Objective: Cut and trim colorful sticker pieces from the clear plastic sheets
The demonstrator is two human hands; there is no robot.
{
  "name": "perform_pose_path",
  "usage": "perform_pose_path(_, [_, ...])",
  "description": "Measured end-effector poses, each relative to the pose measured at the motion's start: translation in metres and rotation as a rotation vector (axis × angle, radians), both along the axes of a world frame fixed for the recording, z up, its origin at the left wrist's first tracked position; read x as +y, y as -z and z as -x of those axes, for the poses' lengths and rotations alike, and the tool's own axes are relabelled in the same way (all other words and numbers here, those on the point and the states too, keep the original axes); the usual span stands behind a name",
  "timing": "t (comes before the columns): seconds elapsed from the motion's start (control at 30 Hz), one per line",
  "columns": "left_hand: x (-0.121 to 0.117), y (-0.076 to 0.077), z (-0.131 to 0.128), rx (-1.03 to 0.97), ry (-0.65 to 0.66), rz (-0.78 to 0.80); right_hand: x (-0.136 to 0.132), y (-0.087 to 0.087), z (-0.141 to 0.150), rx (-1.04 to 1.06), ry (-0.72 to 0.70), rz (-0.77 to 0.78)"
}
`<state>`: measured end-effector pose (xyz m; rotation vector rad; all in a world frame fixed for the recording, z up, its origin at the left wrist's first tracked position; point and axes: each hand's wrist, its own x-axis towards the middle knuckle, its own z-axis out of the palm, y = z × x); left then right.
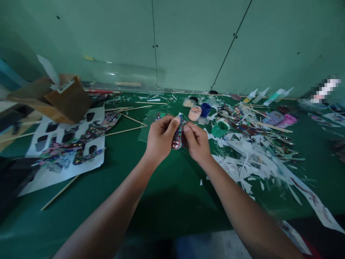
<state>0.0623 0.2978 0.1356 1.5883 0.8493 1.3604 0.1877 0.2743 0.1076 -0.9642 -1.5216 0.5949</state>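
Observation:
Near the middle of the view, my left hand (161,138) grips a small, flat, multicoloured decorated piece (176,143) between thumb and fingers. Its lower end is dark red with white spots, and blue shows near the top. My right hand (198,142) is closed in a pinch at the piece's right edge. The fingers cover much of the piece, so its full shape is hidden. Just beyond the hands are a peach-coloured paint jar (194,113) and a blue jar (206,109). An open green paint jar (220,128) stands to the right of my right hand.
White paper scraps (242,169) litter the green table (113,223) on the right. Several slim glue bottles (274,97) stand at the back. To the left lie a printed sheet (94,158) with decorated pieces, thin wooden sticks (60,192) and a cardboard box (68,100).

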Motion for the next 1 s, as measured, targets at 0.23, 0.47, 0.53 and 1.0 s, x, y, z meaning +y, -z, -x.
perform_pose_path(0.23, [-0.0009, -0.0031, 0.0022, 0.027, -0.021, 0.005, 0.0000, 0.0032, -0.0008, 0.056, -0.142, 0.051])
perform_pose_path(0.47, [0.0004, -0.0024, 0.0030, 0.162, -0.120, -0.075, 0.0034, 0.0062, -0.0030, 0.104, -0.200, 0.119])
perform_pose_path(0.53, [0.0016, -0.0013, 0.0031, 0.179, -0.139, -0.099, 0.0038, 0.0061, -0.0022, 0.098, -0.175, 0.119])
perform_pose_path(1.0, [0.0040, 0.0025, 0.0033, 0.235, -0.197, -0.124, 0.0008, 0.0049, -0.0017, 0.084, -0.232, 0.145])
